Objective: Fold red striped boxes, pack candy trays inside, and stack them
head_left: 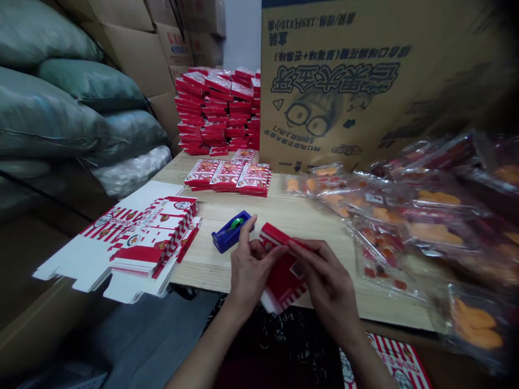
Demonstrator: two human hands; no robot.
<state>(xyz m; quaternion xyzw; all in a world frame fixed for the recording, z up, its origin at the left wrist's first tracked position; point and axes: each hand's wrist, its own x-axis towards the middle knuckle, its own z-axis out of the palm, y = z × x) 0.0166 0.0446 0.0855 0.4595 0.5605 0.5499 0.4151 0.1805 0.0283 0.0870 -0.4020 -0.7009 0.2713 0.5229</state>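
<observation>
Between my two hands, over the table's front edge, is a red and white striped cardboard box [287,278], held tilted. My left hand [252,265] grips its left side, thumb on the face and index finger raised. On the upper right edge, my right hand [326,275] pinches the box with thumb and fingers. Just beyond my left hand stands a blue tape dispenser [227,237] with a green roll of tape [237,222]. To the left lies a stack of flat printed cartons [152,232], red and white.
Filled red boxes [229,175] sit at the table's back, before a tall pile of red boxes [219,108]. A large brown carton [324,140] stands behind. Clear bags with orange pieces [438,232] cover the right side. Stuffed sacks [48,119] are piled at left.
</observation>
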